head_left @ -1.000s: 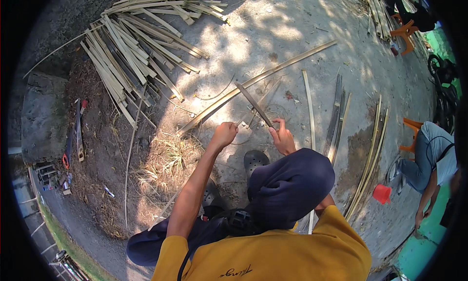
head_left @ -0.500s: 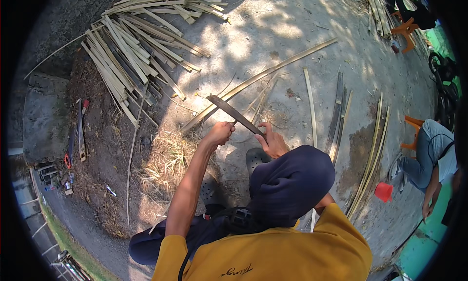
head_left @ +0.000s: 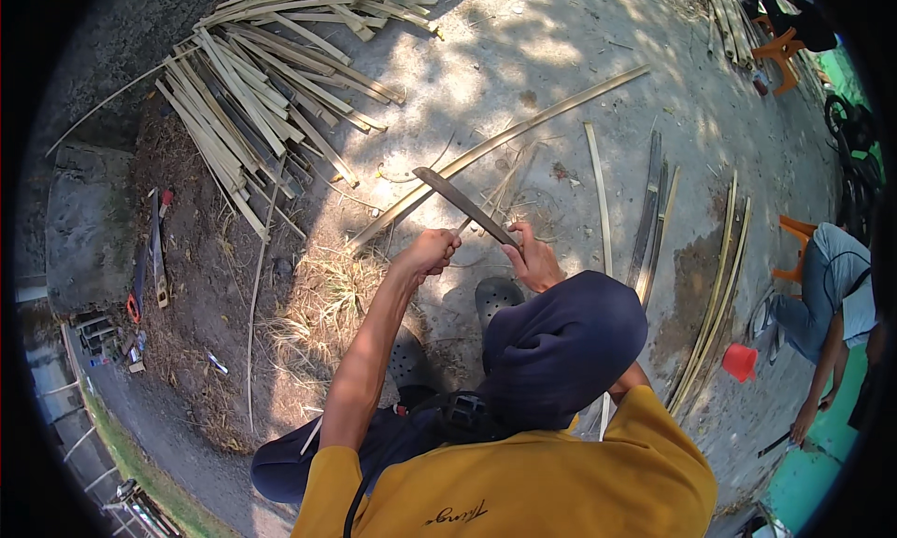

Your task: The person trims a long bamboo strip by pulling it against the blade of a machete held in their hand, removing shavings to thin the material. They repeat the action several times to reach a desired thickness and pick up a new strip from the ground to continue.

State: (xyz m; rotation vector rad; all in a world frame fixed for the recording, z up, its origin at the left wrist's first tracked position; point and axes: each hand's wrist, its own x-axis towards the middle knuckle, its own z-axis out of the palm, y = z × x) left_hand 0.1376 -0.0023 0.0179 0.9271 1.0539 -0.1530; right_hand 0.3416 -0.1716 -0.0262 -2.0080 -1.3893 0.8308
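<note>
My left hand (head_left: 430, 252) is a closed fist in front of my left knee. From its fingers a thin pale strip (head_left: 463, 225) sticks out towards the blade; its far end is hard to make out. My right hand (head_left: 535, 261) grips the near end of a machete (head_left: 460, 202), whose grip is hidden in the fingers. The dark blade slants away to the far left, crossing over the strip. Beyond it, a long split bamboo slat (head_left: 523, 127) lies diagonally on the ground.
A large pile of bamboo slats (head_left: 271, 90) lies at the far left. Hand saws (head_left: 159, 258) rest on the soil at left. More bamboo strips (head_left: 718, 295) lie at right, near a red scoop (head_left: 739, 361). Another person (head_left: 832, 286) sits at the right edge.
The machete and my right hand have shifted slightly away and to the right. My left hand has turned a little, and a pale strip now shows at its fingers.
</note>
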